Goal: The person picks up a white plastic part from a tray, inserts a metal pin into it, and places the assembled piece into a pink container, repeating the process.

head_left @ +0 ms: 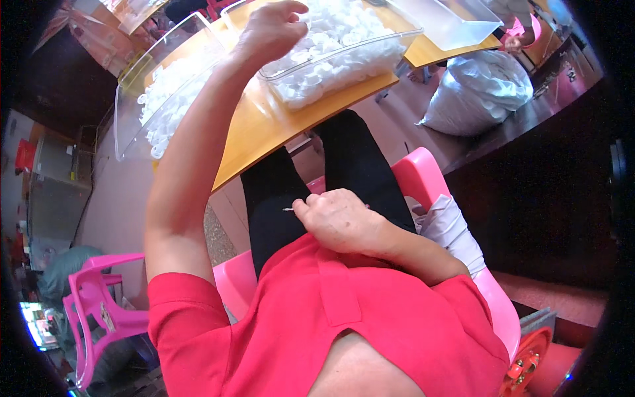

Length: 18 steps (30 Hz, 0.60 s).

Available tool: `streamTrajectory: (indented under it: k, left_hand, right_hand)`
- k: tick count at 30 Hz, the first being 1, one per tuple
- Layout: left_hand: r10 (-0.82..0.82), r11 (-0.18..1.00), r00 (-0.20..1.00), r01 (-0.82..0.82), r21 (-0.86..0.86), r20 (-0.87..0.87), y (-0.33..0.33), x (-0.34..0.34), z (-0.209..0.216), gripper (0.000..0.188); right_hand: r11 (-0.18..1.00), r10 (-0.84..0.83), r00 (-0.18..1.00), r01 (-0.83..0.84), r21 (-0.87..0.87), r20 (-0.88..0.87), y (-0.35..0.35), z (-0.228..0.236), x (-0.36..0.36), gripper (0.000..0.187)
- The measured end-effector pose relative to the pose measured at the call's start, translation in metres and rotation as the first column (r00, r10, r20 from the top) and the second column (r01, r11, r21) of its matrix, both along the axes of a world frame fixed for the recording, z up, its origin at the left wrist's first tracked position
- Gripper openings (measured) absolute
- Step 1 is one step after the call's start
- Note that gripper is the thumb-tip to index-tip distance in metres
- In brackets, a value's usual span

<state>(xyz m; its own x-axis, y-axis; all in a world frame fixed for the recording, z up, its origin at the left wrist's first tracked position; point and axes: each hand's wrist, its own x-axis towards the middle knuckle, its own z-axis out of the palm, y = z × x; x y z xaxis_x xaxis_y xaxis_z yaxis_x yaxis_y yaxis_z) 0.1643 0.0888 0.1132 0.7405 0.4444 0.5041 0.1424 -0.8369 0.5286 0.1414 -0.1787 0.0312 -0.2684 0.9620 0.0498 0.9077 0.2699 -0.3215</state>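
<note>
My left hand (272, 32) is raised over the near-left corner of a clear plastic bin (344, 48) heaped with small white plastic pieces (327, 78). Its fingers are curled in, and whatever they may hold is hidden. Low over my lap, my right hand (344, 221) is closed, knuckles up. From its thumb side pokes the tip of a small, thin white piece (288, 210); the rest is covered by the fingers. A second clear bin (118, 126) of similar white pieces (173, 89) stands to the left, partly behind my left forearm.
The bins rest on a yellow wooden table (301, 129) before my knees. At its far right is a white translucent tub (450, 30). A stuffed whitish sack (479, 92) sits on the floor near another person's hand (513, 44). A pink plastic chair (99, 311) stands left.
</note>
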Motion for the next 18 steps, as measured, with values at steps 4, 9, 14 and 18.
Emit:
streamTrajectory:
  k: [4, 9, 14, 18]
  left_hand:
    - [-0.150, 0.582, 0.894, 0.426, -0.692, 0.423, -0.043, -0.078, 0.004, 0.036]
    - [0.055, 0.296, 0.821, 0.531, -0.794, 0.569, -0.112, -0.175, -0.054, 0.032]
    - [0.228, 0.267, 0.830, 0.450, -0.852, 0.509, -0.159, -0.219, -0.106, 0.027]
    - [0.309, 0.213, 0.812, 0.447, -0.869, 0.494, -0.172, -0.228, -0.118, 0.028]
  right_hand:
    - [0.995, -0.040, 0.993, 0.050, 0.085, -0.108, 0.003, 0.000, 0.010, 0.016]
    - [0.945, -0.080, 0.857, 0.228, 0.236, -0.510, 0.010, 0.003, 0.018, 0.024]
    - [0.963, -0.185, 0.538, 0.268, -0.040, -0.822, 0.009, -0.002, -0.010, 0.025]
    - [0.978, -0.126, 0.629, 0.209, 0.011, -0.767, 0.008, -0.009, -0.023, 0.028]
